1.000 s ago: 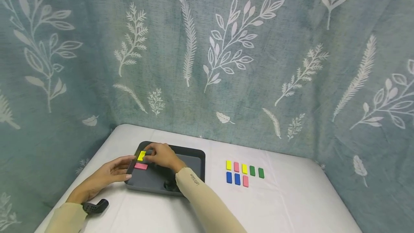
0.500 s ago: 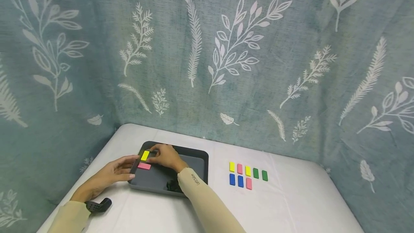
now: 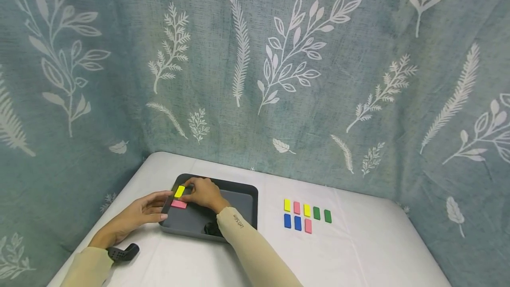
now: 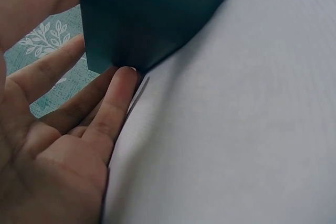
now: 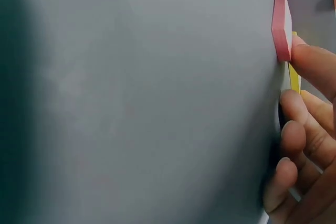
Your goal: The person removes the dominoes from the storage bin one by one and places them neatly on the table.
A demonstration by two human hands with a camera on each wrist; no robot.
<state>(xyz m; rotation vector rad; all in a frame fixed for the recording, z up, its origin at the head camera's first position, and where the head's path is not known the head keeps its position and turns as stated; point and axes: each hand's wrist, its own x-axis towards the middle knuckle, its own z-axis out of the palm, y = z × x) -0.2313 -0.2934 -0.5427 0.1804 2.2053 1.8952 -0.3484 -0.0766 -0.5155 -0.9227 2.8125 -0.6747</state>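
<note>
My right hand (image 3: 204, 193) is over the dark grey tray (image 3: 199, 234), thumb and fingertips pinching a yellow rectangular block (image 3: 179, 191) near the tray's left wall. Just in front of it lies a pink block (image 3: 179, 204), close to the thumb. The right wrist view shows the pink block (image 5: 282, 27) beside the thumb, with only a sliver of the yellow block (image 5: 294, 77) visible. At the tray's left side rests my left hand (image 3: 139, 211), its fingers spread and relaxed. In the left wrist view, a fingertip touches the tray's outer wall (image 4: 142, 19).
To the tray's right, loose blocks lie in two rows on the white tablecloth (image 3: 338, 256): yellow (image 3: 287, 205), pink (image 3: 296, 207), green (image 3: 316, 213) and blue (image 3: 287, 221). A leaf-patterned curtain (image 3: 223, 145) hangs behind the table.
The yellow block, partly covered by my right fingers earlier, now shows more fully and sits close behind the pink block. My left hand stays at the tray's side. The head view shifted slightly.
</note>
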